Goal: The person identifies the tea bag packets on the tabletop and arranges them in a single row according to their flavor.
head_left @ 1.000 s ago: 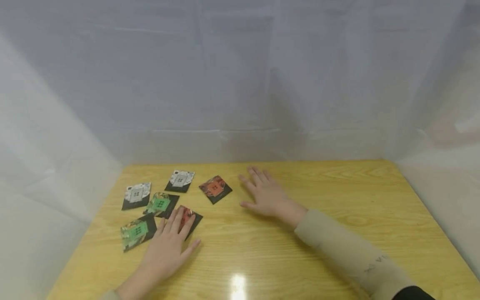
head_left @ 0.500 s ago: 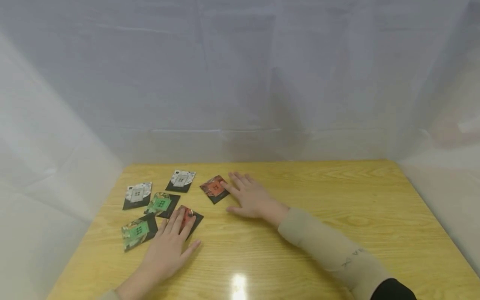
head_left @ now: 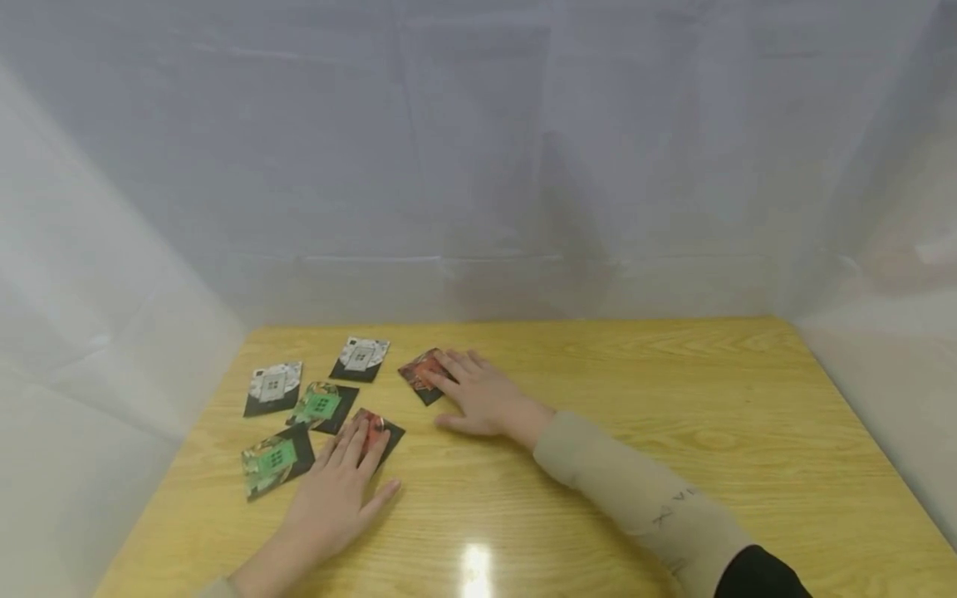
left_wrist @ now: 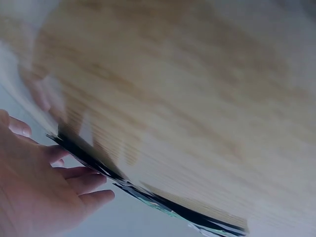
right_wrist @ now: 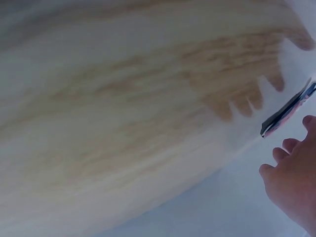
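Observation:
Spread fingers of my left hand (head_left: pixel 332 490) rest over a black-and-red square packet (head_left: pixel 392 444), hiding part of it. In the left wrist view that hand (left_wrist: pixel 44 192) appears beside the dark packet edges. To the right, my right hand (head_left: pixel 478 394) reaches flat across the table, its fingertips overlapping a second red packet (head_left: pixel 419 374). The right wrist view has this hand (right_wrist: pixel 294 177) just below a packet with a reddish face (right_wrist: pixel 286 116). Left of the hands lie two green packets, one nearer (head_left: pixel 277 461) and one farther (head_left: pixel 321 407).
Two grey-and-white packets lie toward the back left, one outer (head_left: pixel 273 389) and one inner (head_left: pixel 360 359). All sit on a yellow wood-grain table (head_left: pixel 673 390). Pale sheeting (head_left: pixel 486 166) rises behind the table's far edge and along both sides.
My right hand has slid left across the table, from beside the far red packet to over its right part. My left hand stays in place, and the packets look unmoved.

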The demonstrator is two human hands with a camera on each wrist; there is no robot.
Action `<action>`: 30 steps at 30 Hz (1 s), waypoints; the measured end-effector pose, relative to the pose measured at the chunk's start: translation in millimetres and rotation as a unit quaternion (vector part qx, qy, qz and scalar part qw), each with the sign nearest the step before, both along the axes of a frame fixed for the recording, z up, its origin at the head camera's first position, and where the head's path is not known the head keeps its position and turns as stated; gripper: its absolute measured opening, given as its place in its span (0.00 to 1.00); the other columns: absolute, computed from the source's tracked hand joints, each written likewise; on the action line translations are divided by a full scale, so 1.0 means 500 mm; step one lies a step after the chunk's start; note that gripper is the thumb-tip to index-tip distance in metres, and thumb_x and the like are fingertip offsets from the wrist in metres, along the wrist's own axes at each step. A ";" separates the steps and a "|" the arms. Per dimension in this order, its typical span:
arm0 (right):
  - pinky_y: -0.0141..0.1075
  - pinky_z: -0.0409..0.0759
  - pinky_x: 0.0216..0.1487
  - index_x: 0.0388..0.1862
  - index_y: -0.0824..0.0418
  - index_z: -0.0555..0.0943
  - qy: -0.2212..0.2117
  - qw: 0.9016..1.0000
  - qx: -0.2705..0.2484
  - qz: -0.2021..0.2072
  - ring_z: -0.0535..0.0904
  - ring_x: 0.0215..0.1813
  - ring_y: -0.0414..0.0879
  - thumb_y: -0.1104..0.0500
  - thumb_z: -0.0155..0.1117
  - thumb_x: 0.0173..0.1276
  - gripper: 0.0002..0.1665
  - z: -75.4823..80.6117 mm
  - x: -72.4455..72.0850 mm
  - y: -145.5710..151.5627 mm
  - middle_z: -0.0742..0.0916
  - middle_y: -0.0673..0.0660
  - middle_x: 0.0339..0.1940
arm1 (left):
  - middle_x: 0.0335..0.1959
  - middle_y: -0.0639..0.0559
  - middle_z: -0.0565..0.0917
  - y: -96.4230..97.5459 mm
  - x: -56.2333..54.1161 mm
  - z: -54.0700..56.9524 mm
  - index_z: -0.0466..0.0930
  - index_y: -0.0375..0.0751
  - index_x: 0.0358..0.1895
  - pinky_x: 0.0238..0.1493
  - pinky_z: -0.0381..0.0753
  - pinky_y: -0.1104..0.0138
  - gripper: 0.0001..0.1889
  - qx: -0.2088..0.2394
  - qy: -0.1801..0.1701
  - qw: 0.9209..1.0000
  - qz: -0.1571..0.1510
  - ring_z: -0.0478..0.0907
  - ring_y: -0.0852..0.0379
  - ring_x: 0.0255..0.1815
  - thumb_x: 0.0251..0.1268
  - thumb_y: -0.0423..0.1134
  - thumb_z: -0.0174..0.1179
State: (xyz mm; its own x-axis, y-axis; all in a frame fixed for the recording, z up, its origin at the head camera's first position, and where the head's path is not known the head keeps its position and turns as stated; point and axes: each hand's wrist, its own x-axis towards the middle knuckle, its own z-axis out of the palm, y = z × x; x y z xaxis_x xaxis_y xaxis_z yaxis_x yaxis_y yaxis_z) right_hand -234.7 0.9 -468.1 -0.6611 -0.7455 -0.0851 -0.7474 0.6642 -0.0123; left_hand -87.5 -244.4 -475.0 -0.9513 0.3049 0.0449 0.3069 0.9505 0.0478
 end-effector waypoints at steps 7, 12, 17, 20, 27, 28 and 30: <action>0.51 0.45 0.92 0.91 0.44 0.47 -0.005 1.000 0.024 0.006 0.45 0.92 0.52 0.26 0.40 0.82 0.47 -0.002 -0.001 -0.012 0.50 0.55 0.92 | 0.82 0.28 0.63 0.002 -0.005 -0.005 0.67 0.36 0.80 0.86 0.61 0.43 0.43 -0.020 0.006 0.999 -0.027 0.59 0.34 0.85 0.78 0.68 0.52; 0.51 0.45 0.92 0.90 0.43 0.45 -0.007 0.999 0.046 0.007 0.44 0.92 0.50 0.26 0.38 0.82 0.47 -0.006 -0.003 -0.015 0.50 0.53 0.92 | 0.82 0.28 0.63 0.003 -0.004 -0.002 0.68 0.34 0.79 0.85 0.63 0.43 0.45 -0.033 0.016 0.998 -0.041 0.60 0.33 0.85 0.76 0.69 0.53; 0.49 0.46 0.93 0.90 0.42 0.45 -0.010 0.998 0.055 0.006 0.45 0.92 0.49 0.25 0.36 0.82 0.47 -0.018 -0.008 -0.016 0.49 0.53 0.92 | 0.83 0.28 0.62 0.000 -0.006 -0.009 0.67 0.34 0.80 0.85 0.63 0.43 0.46 -0.033 0.014 0.998 -0.044 0.59 0.32 0.85 0.75 0.70 0.54; 0.47 0.46 0.93 0.90 0.43 0.45 -0.016 0.998 0.053 0.005 0.45 0.92 0.49 0.26 0.37 0.83 0.46 -0.022 -0.010 -0.015 0.48 0.53 0.92 | 0.83 0.28 0.60 -0.003 -0.008 -0.012 0.66 0.34 0.80 0.85 0.63 0.44 0.47 -0.033 0.011 0.998 -0.046 0.57 0.32 0.86 0.75 0.71 0.53; 0.46 0.46 0.92 0.91 0.45 0.44 -0.028 0.998 0.053 0.003 0.43 0.92 0.50 0.26 0.37 0.83 0.48 -0.026 -0.011 -0.008 0.47 0.55 0.92 | 0.83 0.27 0.60 -0.006 -0.010 -0.009 0.65 0.33 0.80 0.84 0.64 0.43 0.47 -0.024 0.005 0.998 -0.052 0.57 0.31 0.86 0.75 0.70 0.53; 0.46 0.47 0.92 0.91 0.46 0.44 -0.028 0.998 0.052 0.002 0.43 0.92 0.51 0.26 0.37 0.83 0.48 -0.026 -0.011 -0.006 0.47 0.56 0.92 | 0.83 0.27 0.60 -0.007 -0.011 -0.010 0.65 0.33 0.80 0.84 0.64 0.43 0.47 -0.023 0.004 0.998 -0.053 0.57 0.31 0.86 0.75 0.70 0.53; 0.46 0.47 0.92 0.91 0.46 0.43 -0.029 0.998 0.054 0.002 0.43 0.92 0.51 0.26 0.36 0.83 0.48 -0.025 -0.011 -0.002 0.47 0.56 0.92 | 0.83 0.26 0.59 -0.008 -0.012 -0.011 0.65 0.33 0.80 0.85 0.63 0.43 0.48 -0.021 0.002 0.998 -0.055 0.56 0.31 0.86 0.75 0.70 0.54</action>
